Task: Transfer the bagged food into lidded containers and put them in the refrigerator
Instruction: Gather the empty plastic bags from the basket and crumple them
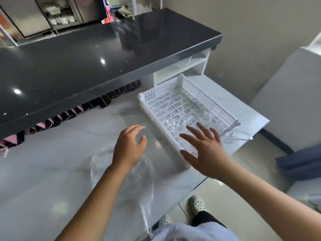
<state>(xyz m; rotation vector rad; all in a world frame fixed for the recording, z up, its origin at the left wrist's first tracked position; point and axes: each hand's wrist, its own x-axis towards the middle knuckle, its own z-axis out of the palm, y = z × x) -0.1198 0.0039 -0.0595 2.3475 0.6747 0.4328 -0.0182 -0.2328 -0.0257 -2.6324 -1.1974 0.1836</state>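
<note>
A clear plastic bag [139, 180] lies flat on the pale marble counter [52, 171], partly under my left forearm. My left hand [129, 145] hovers over the bag's far end with loosely curled fingers, holding nothing. To its right, my right hand [203, 148] is spread open above the near corner of a white slotted plastic basket [161, 105]. Crumpled clear plastic bags [191, 115] lie in the basket, and their handles hang over its right edge. No lidded container or food is visible.
A raised dark glossy counter [104, 49] runs along the back and left. White shelves [182, 66] sit under its right end. A grey appliance [295, 101] stands at the right. The counter's front edge is near my feet [197, 204].
</note>
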